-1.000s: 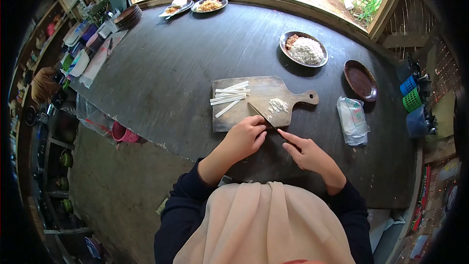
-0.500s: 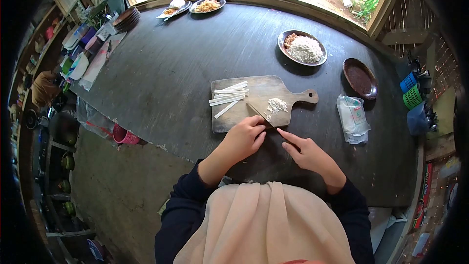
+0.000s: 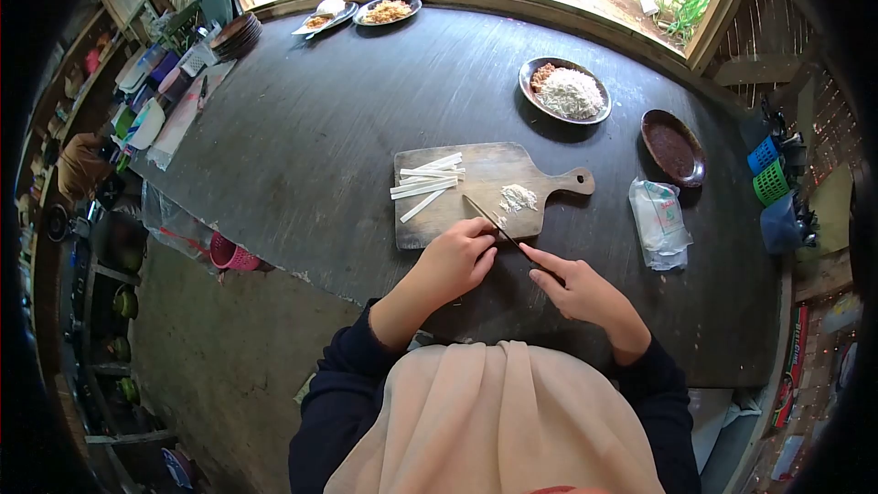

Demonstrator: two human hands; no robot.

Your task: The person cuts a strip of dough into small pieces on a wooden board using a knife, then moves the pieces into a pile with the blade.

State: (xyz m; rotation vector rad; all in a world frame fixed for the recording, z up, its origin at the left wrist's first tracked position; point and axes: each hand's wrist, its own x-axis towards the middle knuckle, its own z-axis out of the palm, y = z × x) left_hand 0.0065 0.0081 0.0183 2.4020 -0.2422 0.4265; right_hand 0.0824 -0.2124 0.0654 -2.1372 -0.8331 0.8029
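My right hand (image 3: pixel 583 291) grips a knife (image 3: pixel 487 216), its blade running up and left over the near part of a wooden cutting board (image 3: pixel 498 160). Close against the blade's left side, my left hand (image 3: pixel 460 258) rests on the board's near edge with its fingers curled together; what they hold, if anything, is hidden. Pale white strips (image 3: pixel 425 181) lie loosely stacked on the board's left half. Right of the blade sits a small heap of finely chopped white pieces (image 3: pixel 519 198).
Beyond the board stands a plate (image 3: pixel 532 102) of white chopped food and a reddish-brown portion. To the right are a brown oval dish (image 3: pixel 675 148) and a white plastic packet (image 3: pixel 660 224). Two food plates, one a dark plate (image 3: pixel 416 7), stand at the far left.
The knife blade has tilted slightly, showing a thinner edge than before. Both hands stay in nearly the same place, and the strips and chopped heap look unchanged.
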